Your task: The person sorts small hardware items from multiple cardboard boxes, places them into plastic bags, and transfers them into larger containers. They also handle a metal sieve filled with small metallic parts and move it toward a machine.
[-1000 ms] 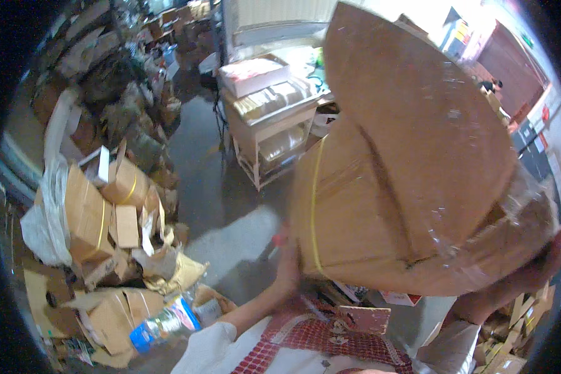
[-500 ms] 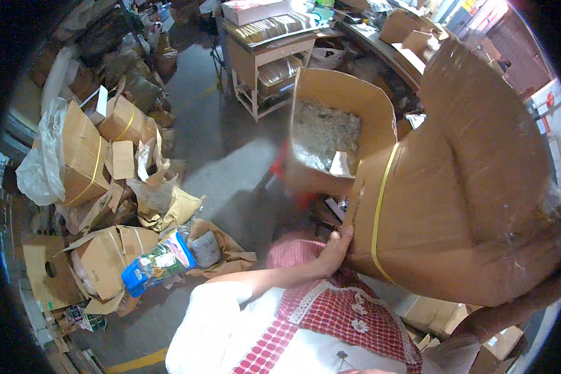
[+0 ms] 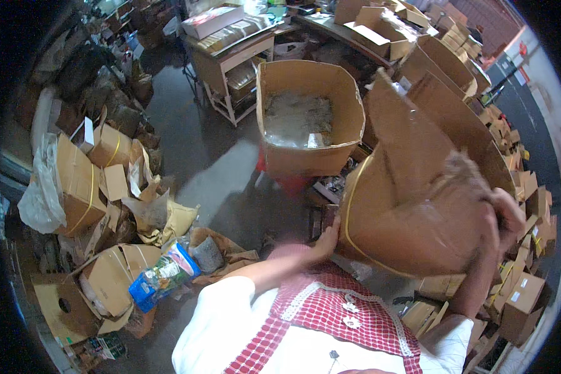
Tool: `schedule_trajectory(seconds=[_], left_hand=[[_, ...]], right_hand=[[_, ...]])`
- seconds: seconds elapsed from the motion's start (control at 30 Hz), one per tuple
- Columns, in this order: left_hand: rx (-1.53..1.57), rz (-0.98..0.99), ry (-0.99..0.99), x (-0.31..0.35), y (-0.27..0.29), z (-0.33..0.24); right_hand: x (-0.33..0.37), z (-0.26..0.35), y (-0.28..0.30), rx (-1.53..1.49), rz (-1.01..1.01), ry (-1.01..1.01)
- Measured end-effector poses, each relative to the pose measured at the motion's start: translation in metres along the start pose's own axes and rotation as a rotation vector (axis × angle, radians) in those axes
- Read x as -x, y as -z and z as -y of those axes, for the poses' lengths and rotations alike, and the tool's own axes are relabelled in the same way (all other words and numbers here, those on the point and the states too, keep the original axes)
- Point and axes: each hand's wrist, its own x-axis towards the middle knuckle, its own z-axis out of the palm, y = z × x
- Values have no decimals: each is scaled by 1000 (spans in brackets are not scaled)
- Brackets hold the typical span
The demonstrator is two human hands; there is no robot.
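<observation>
Bracing a large brown, yellow-strapped cardboard box [image 3: 389,234] just beyond a red-checked cloth apron [image 3: 327,299], the left hand [image 3: 328,240] and blurred right hand [image 3: 502,218] stand apart at 2 opposite edges, apparently for balance; how tightly they close is unclear.

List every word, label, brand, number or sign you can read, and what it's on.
No text reads clearly in this view.
Large yellow-strapped carton at right: no readable text.
Blue-and-green plastic package: printing too small and blurred.
Small carton at lower right: pale labels, too small to read.
</observation>
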Motion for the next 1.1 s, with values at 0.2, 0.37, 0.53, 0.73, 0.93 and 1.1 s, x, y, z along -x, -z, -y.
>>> schedule_trajectory(seconds=[0.2, 0.37, 0.53, 0.73, 0.93, 1.1], left_hand=[[-136, -46, -242, -49, 10, 16], [-642, 110, -400, -44, 56, 80], [-678, 116, -442, 15, 140, 140], [-317, -289, 55, 51, 184, 95], [-536, -62, -44, 22, 247, 113], [-439, -131, -41, 21, 351, 104]], right_hand=[[91, -59, -88, -42, 385, 179], [157, -95, -149, -115, 481, 72], [124, -94, -135, -37, 740, -239], [64, -39, -151, 4, 510, 88], [25, 59, -270, -388, 475, 36], [-3, 135, -404, -468, 825, 265]])
